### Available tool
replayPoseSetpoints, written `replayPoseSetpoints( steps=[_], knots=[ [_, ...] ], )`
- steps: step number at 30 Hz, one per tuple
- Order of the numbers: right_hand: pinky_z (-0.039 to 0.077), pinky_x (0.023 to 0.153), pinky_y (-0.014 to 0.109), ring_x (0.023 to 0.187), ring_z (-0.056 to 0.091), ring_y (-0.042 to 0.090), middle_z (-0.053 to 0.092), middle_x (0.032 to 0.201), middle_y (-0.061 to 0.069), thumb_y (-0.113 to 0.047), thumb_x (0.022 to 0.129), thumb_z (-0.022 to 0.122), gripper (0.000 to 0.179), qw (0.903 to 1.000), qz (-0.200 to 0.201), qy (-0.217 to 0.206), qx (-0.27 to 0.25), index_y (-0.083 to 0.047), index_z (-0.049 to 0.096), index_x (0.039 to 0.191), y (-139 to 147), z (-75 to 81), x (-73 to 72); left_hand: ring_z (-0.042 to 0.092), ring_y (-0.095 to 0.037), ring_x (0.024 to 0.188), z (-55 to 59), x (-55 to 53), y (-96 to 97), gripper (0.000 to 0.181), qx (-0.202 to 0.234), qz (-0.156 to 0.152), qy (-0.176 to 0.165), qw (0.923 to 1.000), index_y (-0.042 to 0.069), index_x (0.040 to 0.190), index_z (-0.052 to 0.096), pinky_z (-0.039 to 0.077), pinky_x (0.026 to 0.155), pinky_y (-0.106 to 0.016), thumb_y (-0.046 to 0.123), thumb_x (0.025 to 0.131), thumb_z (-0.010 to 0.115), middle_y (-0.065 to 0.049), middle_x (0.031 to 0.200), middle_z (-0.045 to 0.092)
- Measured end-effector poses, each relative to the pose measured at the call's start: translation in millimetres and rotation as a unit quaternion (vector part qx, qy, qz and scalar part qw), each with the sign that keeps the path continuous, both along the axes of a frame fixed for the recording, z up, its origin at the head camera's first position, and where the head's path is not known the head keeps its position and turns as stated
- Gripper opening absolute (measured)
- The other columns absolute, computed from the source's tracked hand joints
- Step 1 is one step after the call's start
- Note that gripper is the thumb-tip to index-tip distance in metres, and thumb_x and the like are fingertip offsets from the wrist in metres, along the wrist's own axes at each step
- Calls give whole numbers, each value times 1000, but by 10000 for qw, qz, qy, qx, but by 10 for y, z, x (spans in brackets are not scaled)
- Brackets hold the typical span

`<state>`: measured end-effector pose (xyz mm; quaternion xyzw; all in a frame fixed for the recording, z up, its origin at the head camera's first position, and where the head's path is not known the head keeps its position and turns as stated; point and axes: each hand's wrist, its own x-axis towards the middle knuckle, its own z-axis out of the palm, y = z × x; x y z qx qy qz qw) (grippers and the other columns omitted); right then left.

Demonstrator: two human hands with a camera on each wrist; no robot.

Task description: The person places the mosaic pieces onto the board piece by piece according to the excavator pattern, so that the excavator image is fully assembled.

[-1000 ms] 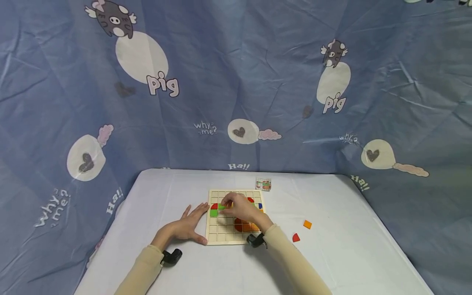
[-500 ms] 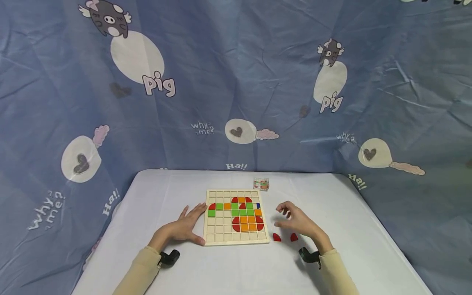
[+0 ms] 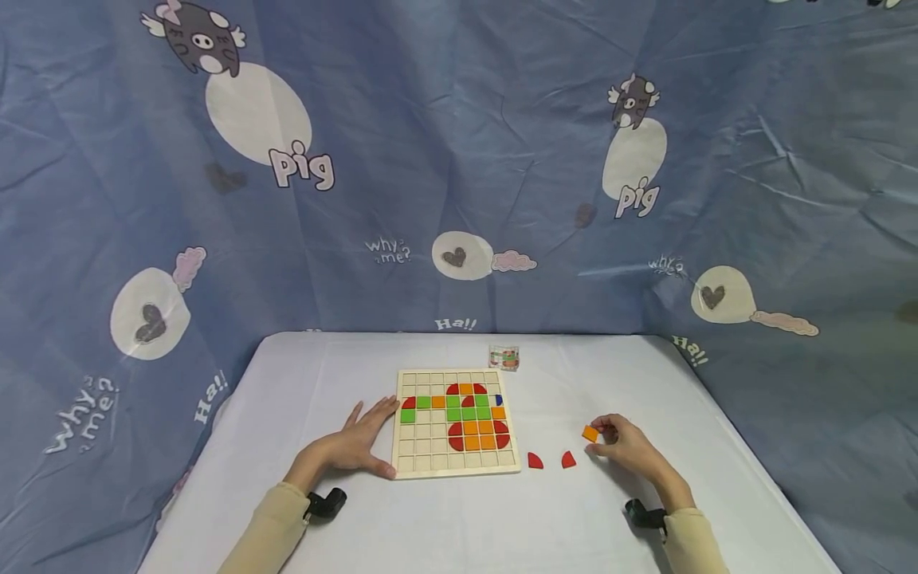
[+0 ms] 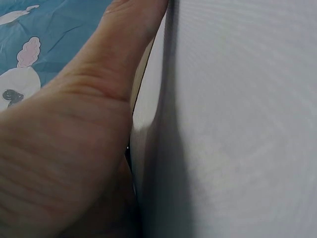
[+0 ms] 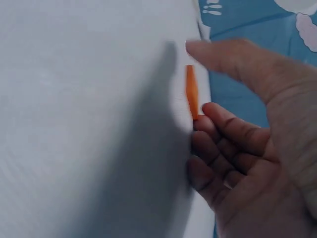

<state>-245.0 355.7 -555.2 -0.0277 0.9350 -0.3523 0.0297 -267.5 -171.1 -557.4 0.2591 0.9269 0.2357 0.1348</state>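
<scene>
A wooden grid board (image 3: 423, 462) lies on the table, with red, green, orange and blue tiles set in some of its squares. My left hand (image 3: 351, 444) rests against the board's left edge with fingers and thumb spread. To the right of the board, my right hand (image 3: 631, 448) reaches round an orange square tile (image 3: 590, 434) on the table. In the right wrist view, the thumb stands apart from the orange tile (image 5: 191, 93), while a fingertip is at its near end. Two red quarter-round tiles, a left one (image 3: 535, 461) and a right one (image 3: 568, 459), lie between board and hand.
A small picture card (image 3: 504, 358) lies behind the board's far right corner. White cloth covers the table (image 3: 459, 526), and a blue printed curtain (image 3: 402, 199) hangs behind and beside it.
My right hand has left the board and moved right to the orange tile, uncovering the grid and an orange tile in its third-row squares. The left hand stays at the board's edge.
</scene>
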Motion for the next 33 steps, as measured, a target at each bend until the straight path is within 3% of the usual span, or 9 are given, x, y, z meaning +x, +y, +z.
replayPoseSetpoints(
  steps=[6,12,20,26,33],
  knots=[
    [51,70,23,85,58,15,66,97,6,-11,79,76,29,9996,-98,227,144,-2,64,104,-17,-38,-39,5,-32,151,-31,-16,-8,130,-16,-20,-3,10000,6,155,9,-6,119,-59,71,63,74,-12,163,9],
    [48,66,20,81,56,13,65,92,5,-11,78,76,27,9997,-108,219,88,-3,64,101,-109,-11,-79,5,-32,151,-38,-21,-18,130,5,-56,18,10000,5,155,9,-6,119,-59,71,63,74,-13,163,8],
    [47,67,22,82,53,16,62,90,2,-9,78,73,24,9986,263,285,-357,-8,64,100,-660,155,-167,6,-31,151,-30,-22,-6,131,-24,-9,1,10000,5,155,11,-6,119,-59,71,62,75,-12,163,9],
    [49,69,22,81,54,12,65,94,2,-11,79,73,24,9926,1020,434,-494,-9,65,101,-1319,243,-249,6,-31,151,-36,-21,-18,130,6,10,-18,10000,5,155,11,-6,119,-59,71,62,75,-12,163,10],
    [50,69,19,79,54,8,63,96,-4,-17,84,74,21,9703,2340,570,-247,-11,65,102,-2033,255,-324,5,-30,151,-16,-19,-17,131,-1,21,-44,10000,7,155,11,-8,119,-58,71,61,75,-11,163,9]
  ],
)
